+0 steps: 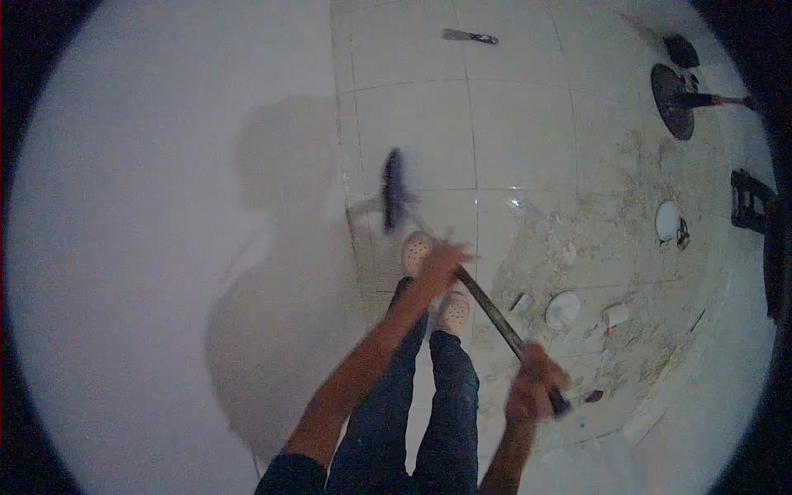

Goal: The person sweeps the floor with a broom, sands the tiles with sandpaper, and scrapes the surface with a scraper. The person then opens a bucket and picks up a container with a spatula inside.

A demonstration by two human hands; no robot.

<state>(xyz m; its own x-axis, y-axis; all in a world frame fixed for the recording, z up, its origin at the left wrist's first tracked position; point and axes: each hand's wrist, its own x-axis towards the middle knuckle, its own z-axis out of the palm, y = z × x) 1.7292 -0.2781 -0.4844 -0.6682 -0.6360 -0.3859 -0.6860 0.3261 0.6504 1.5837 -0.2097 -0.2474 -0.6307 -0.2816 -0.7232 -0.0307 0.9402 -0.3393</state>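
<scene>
A putty knife [470,36] lies on the tiled floor [412,124] at the far side, and toward the far right rests a dark round disc [670,103] with a pole attached, beside a black bundle [681,51]. A black slatted plastic piece [749,202] stands near the right rim; closer in are a white round lid [667,221] with a small dark item [683,234] against it, a second white disc [563,310], a small grey block [520,302] and a white piece with a red spot [615,314]. Nearest the brush are the wearer's pale clogs [417,252], the forward one just beside its head. Any marking on these pieces is too small and blurred to read. The long-handled brush [492,311] slants across the front of the legs, its dark, motion-blurred head [394,190] near the foot of the white wall [165,247], which bounds the left side and carries the person's shadow [276,313]. The left grip [443,262] is closed round the middle of the handle, the right grip [535,388] round its upper part near the black end. Pale tiles with dark joints stretch beyond the head; rightward the floor turns grimy and littered.
</scene>
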